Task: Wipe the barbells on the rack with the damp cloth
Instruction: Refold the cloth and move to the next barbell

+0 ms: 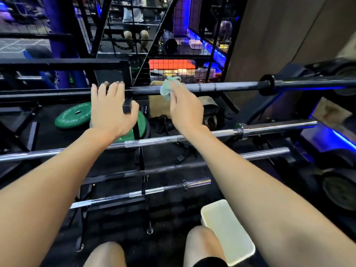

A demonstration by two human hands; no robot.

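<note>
Top tier of the rack (133, 105): a dark barbell (227, 86) lies across the full width of view, long axis left to right, resting over the rack's upright post near centre.

My right hand (185, 110) grips the damp cloth (167, 88), a pale green wad, and presses it onto this top bar just right of the post. Fingers curled over the cloth; the cloth wraps the front of the shaft.

My left hand (110, 110) rests on the same bar, just left of the post. Fingers straight and laid over the shaft, holding nothing.

Key relation: the uncleaned run of shaft extends rightward from the cloth toward the collar (266, 84) at the right end. The stroke must follow the bar's axis. The right hand is the nearer one and already in contact. Judgement: slide right, left hand steadying.

Three more bars sit on the lower tiers toward me: a chrome barbell (269, 127), a second dark bar (264, 155), and a short chrome bar (194, 183). All lie parallel to the top one.

Writing: green weight plates (72, 115) behind the rack carry raised lettering, unreadable. A black tag (145, 112) near the post has white print, too small to read with confidence.
</note>
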